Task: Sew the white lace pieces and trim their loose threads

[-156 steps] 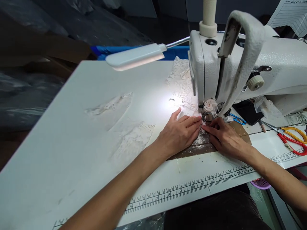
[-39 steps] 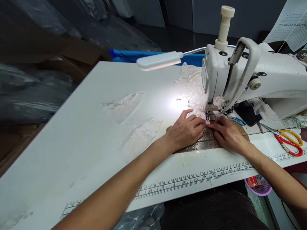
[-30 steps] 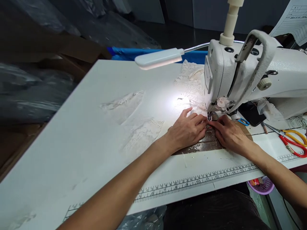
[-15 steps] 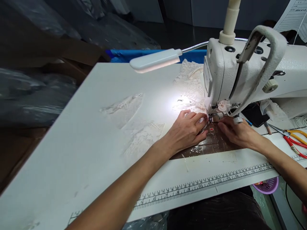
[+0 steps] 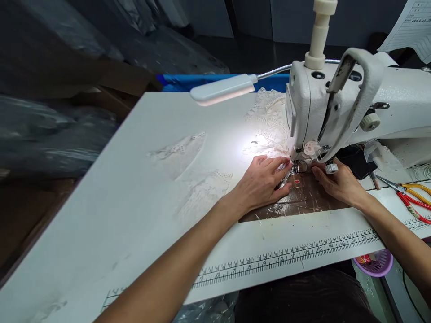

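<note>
My left hand (image 5: pixel 266 181) lies with fingers spread on the edge of white lace fabric (image 5: pixel 269 121), just left of the presser foot (image 5: pixel 299 167). My right hand (image 5: pixel 340 181) is on the other side of the foot, its thumb and fingers drawn together. Whatever is between them is too small or hidden to name. The white sewing machine (image 5: pixel 310 98) stands over both hands, and a shiny brown plastic sheet (image 5: pixel 306 197) covers the bed in front of the foot. Two sheer lace-edged pieces (image 5: pixel 183 154) lie to the left on the white table (image 5: pixel 134 215).
A lit lamp (image 5: pixel 224 89) hangs over the lace. Scissors with yellow handles (image 5: pixel 415 186) and a red-handled tool (image 5: pixel 409 204) lie at the right, near a dark flat object (image 5: pixel 357 161). A ruler strip (image 5: pixel 289 260) runs along the front edge, above a purple basket (image 5: pixel 377 264).
My right hand has drawn slightly away from the presser foot. My left hand stays on the lace. The whole view has shifted a little.
</note>
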`<action>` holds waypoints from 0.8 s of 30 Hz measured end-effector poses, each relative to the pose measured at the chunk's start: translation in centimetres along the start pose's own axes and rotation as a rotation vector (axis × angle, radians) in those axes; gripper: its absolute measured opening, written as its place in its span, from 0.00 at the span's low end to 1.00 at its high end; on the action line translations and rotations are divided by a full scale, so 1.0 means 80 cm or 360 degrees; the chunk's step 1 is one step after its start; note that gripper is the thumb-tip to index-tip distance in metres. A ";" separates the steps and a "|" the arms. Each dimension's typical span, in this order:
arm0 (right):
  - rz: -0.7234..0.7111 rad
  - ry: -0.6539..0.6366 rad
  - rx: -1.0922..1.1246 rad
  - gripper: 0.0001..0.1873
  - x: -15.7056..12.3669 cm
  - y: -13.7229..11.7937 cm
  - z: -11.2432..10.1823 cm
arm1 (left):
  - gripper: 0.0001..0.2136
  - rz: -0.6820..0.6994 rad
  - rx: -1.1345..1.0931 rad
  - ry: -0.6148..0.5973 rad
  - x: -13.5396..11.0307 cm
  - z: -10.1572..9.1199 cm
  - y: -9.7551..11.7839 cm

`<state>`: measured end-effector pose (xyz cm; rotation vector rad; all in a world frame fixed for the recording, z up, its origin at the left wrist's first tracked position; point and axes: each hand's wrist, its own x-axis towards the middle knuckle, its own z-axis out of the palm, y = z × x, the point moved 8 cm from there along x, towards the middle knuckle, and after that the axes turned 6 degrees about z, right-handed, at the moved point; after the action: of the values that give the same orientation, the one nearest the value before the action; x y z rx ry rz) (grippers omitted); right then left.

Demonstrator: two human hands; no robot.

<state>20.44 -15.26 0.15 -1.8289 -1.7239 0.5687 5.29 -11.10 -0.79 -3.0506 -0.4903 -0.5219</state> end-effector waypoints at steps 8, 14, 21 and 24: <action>-0.0019 0.0105 -0.0006 0.11 -0.006 0.009 0.001 | 0.22 -0.0170 -0.0106 -0.0152 -0.007 0.008 -0.009; -0.0106 0.0103 -0.0014 0.11 -0.009 0.009 0.004 | 0.24 -0.0302 -0.0029 -0.0226 -0.014 0.007 -0.005; -0.0101 0.0053 -0.0064 0.13 -0.010 0.009 0.012 | 0.23 -0.0374 -0.0025 -0.0193 -0.015 0.006 -0.006; -0.0093 0.0046 -0.0074 0.14 -0.010 0.010 0.014 | 0.24 -0.0382 0.0017 -0.0221 -0.015 0.007 -0.006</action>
<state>20.30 -15.96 -1.27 -1.8033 -1.7792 0.4799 4.24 -11.00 -1.75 -3.0486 -0.8680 -0.3098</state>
